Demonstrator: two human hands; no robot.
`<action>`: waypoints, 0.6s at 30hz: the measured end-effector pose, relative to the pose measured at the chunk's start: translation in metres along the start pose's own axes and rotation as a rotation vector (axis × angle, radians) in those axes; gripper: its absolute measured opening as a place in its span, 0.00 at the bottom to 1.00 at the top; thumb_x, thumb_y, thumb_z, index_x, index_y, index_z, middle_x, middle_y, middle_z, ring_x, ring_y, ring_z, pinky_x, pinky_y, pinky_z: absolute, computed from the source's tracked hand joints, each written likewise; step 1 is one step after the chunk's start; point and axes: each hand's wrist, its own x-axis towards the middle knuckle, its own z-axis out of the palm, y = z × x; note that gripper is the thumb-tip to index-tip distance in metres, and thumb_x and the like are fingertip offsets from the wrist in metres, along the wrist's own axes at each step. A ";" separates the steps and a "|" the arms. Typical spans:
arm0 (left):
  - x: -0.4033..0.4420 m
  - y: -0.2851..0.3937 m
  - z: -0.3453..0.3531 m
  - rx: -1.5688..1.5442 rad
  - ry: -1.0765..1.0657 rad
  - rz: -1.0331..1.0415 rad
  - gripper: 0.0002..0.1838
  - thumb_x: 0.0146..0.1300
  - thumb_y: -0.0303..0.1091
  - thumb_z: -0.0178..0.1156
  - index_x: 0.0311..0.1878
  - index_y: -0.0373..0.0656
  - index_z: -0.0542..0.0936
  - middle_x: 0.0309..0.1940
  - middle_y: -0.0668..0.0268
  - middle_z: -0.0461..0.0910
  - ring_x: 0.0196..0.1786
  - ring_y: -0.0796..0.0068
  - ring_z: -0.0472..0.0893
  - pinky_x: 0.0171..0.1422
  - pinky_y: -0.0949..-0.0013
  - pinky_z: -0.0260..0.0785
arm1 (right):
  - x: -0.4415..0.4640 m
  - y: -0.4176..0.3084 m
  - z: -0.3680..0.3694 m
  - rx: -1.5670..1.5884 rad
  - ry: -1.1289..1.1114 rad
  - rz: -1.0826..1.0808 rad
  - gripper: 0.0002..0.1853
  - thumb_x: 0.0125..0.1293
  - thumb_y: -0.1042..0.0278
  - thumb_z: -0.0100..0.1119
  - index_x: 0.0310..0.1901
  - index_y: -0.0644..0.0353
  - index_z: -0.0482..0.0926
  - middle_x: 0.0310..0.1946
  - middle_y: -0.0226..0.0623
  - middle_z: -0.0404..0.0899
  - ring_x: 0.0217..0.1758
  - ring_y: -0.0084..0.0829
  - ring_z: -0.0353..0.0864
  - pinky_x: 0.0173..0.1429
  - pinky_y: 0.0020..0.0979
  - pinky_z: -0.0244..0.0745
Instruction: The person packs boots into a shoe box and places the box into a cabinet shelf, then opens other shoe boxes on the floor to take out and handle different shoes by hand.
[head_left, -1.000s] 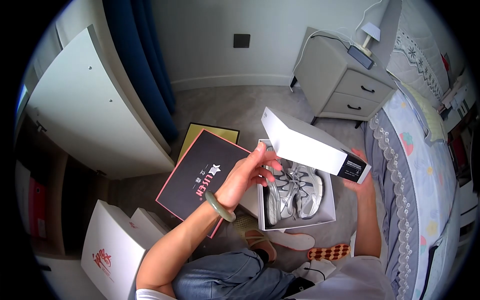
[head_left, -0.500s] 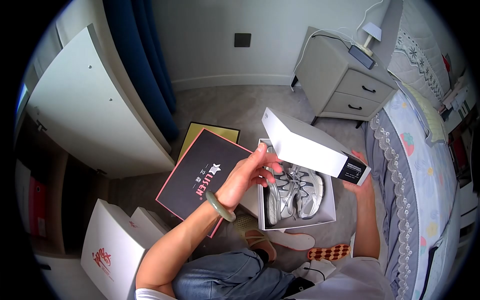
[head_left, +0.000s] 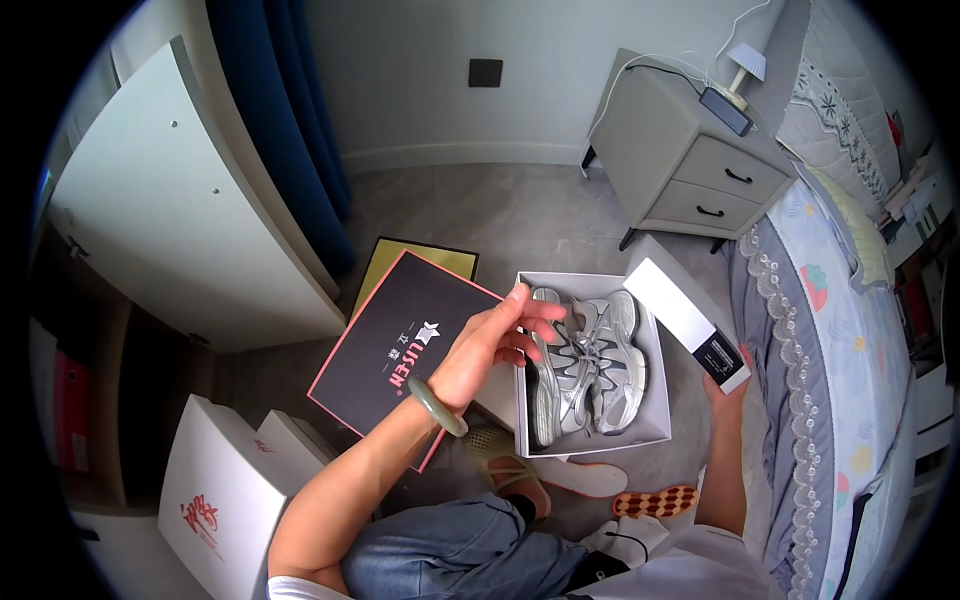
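In front of me stands a white shoebox (head_left: 657, 425) without its lid, holding a pair of silver-grey sneakers (head_left: 597, 365) side by side. My right hand (head_left: 727, 385) grips the near end of a white box lid (head_left: 668, 300), which carries a black label and is tilted to the right of the shoebox. Over the shoebox's left wall is my left hand (head_left: 495, 345), its fingers apart and holding nothing; a green bangle (head_left: 438, 407) circles that wrist. Below this hand lies a black LISEN box (head_left: 395, 345) with a pink edge.
A yellow box (head_left: 425, 262) lies behind the black one. White boxes (head_left: 225, 490) stand at lower left, near an open cabinet door (head_left: 170, 215). A nightstand (head_left: 690, 150) and bed (head_left: 830, 330) border the right. Insoles (head_left: 655, 502) and a sandal lie by my legs.
The lid has moved right and turned, away from above the shoebox, carried by my right hand. More of the sneakers shows now. My left hand has barely moved.
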 end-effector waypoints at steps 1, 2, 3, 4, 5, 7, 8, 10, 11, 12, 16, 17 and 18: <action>0.000 -0.001 -0.001 -0.021 0.017 -0.002 0.35 0.73 0.65 0.36 0.56 0.44 0.79 0.39 0.73 0.75 0.40 0.81 0.72 0.49 0.74 0.63 | 0.013 -0.009 -0.062 0.057 -0.004 -0.021 0.15 0.65 0.54 0.53 0.41 0.57 0.82 0.42 0.36 0.86 0.45 0.36 0.86 0.50 0.39 0.81; 0.000 -0.001 -0.002 -0.025 0.018 -0.002 0.35 0.73 0.65 0.36 0.56 0.44 0.79 0.39 0.73 0.75 0.40 0.81 0.72 0.49 0.74 0.63 | 0.017 -0.014 -0.098 0.113 -0.008 -0.042 0.14 0.65 0.53 0.53 0.38 0.53 0.82 0.40 0.32 0.86 0.43 0.32 0.86 0.45 0.37 0.83; 0.000 -0.001 -0.002 -0.035 0.034 -0.009 0.34 0.73 0.65 0.37 0.55 0.44 0.79 0.39 0.73 0.76 0.40 0.81 0.72 0.48 0.74 0.63 | 0.007 -0.003 -0.095 0.073 0.243 -0.115 0.14 0.64 0.50 0.53 0.34 0.50 0.81 0.35 0.27 0.85 0.37 0.30 0.85 0.39 0.34 0.81; 0.000 0.000 -0.003 -0.044 0.050 -0.016 0.34 0.73 0.64 0.37 0.54 0.44 0.79 0.39 0.73 0.76 0.40 0.81 0.73 0.48 0.74 0.63 | -0.002 0.008 -0.092 0.033 0.492 -0.188 0.14 0.62 0.48 0.53 0.31 0.47 0.80 0.30 0.22 0.83 0.31 0.27 0.84 0.34 0.31 0.80; 0.000 0.000 -0.003 -0.046 0.051 -0.014 0.34 0.73 0.64 0.37 0.54 0.44 0.79 0.39 0.73 0.76 0.40 0.81 0.73 0.48 0.74 0.63 | -0.009 0.013 -0.125 -0.035 0.469 -0.153 0.15 0.61 0.46 0.53 0.32 0.46 0.79 0.28 0.21 0.80 0.30 0.27 0.81 0.34 0.31 0.78; 0.001 -0.001 -0.005 -0.052 0.067 -0.007 0.33 0.73 0.64 0.38 0.54 0.44 0.79 0.39 0.73 0.76 0.39 0.81 0.73 0.48 0.74 0.63 | -0.021 0.027 -0.142 -0.105 0.445 -0.117 0.16 0.59 0.43 0.53 0.34 0.46 0.78 0.26 0.20 0.77 0.29 0.27 0.79 0.35 0.31 0.76; 0.001 0.000 -0.005 -0.054 0.068 -0.006 0.33 0.73 0.64 0.38 0.54 0.44 0.79 0.39 0.73 0.76 0.39 0.81 0.73 0.48 0.74 0.63 | -0.040 0.045 -0.116 -0.144 0.593 -0.098 0.18 0.58 0.41 0.53 0.33 0.47 0.78 0.25 0.23 0.76 0.26 0.28 0.77 0.31 0.31 0.74; 0.000 0.001 -0.004 -0.064 0.078 -0.015 0.32 0.74 0.63 0.38 0.53 0.44 0.79 0.39 0.73 0.76 0.39 0.81 0.73 0.48 0.74 0.63 | -0.051 0.052 -0.112 -0.184 0.740 -0.077 0.20 0.57 0.39 0.53 0.32 0.48 0.77 0.23 0.25 0.75 0.24 0.28 0.75 0.27 0.31 0.72; 0.000 0.001 -0.005 -0.064 0.078 -0.016 0.32 0.74 0.63 0.38 0.53 0.44 0.79 0.39 0.73 0.76 0.39 0.81 0.73 0.48 0.74 0.63 | -0.051 0.048 -0.134 -0.332 0.731 0.099 0.21 0.56 0.38 0.54 0.34 0.49 0.77 0.28 0.29 0.77 0.29 0.29 0.76 0.32 0.32 0.73; 0.000 0.000 -0.005 -0.076 0.081 -0.016 0.32 0.74 0.63 0.38 0.53 0.44 0.79 0.39 0.73 0.76 0.39 0.81 0.73 0.47 0.74 0.63 | -0.051 0.045 -0.149 -0.478 0.717 0.275 0.22 0.55 0.37 0.56 0.36 0.49 0.77 0.33 0.33 0.78 0.34 0.29 0.77 0.38 0.32 0.74; -0.001 0.003 -0.004 -0.086 0.085 -0.007 0.31 0.74 0.62 0.39 0.53 0.44 0.79 0.38 0.74 0.76 0.39 0.81 0.73 0.47 0.75 0.63 | -0.040 0.066 -0.134 -1.782 0.953 -0.621 0.25 0.56 0.58 0.64 0.54 0.61 0.75 0.46 0.43 0.76 0.51 0.39 0.74 0.59 0.40 0.69; -0.001 0.004 -0.004 -0.085 0.089 -0.002 0.31 0.74 0.62 0.39 0.53 0.44 0.79 0.38 0.74 0.76 0.39 0.81 0.73 0.47 0.75 0.63 | -0.055 0.068 -0.059 -1.666 0.766 -0.750 0.26 0.59 0.67 0.63 0.59 0.66 0.72 0.49 0.45 0.76 0.52 0.42 0.75 0.61 0.40 0.68; -0.001 0.005 -0.002 -0.101 0.105 -0.004 0.30 0.74 0.60 0.41 0.51 0.44 0.80 0.38 0.73 0.76 0.39 0.81 0.73 0.47 0.74 0.64 | -0.066 0.073 0.000 -1.621 0.564 -0.806 0.26 0.59 0.68 0.63 0.59 0.65 0.73 0.51 0.45 0.75 0.53 0.42 0.75 0.61 0.41 0.68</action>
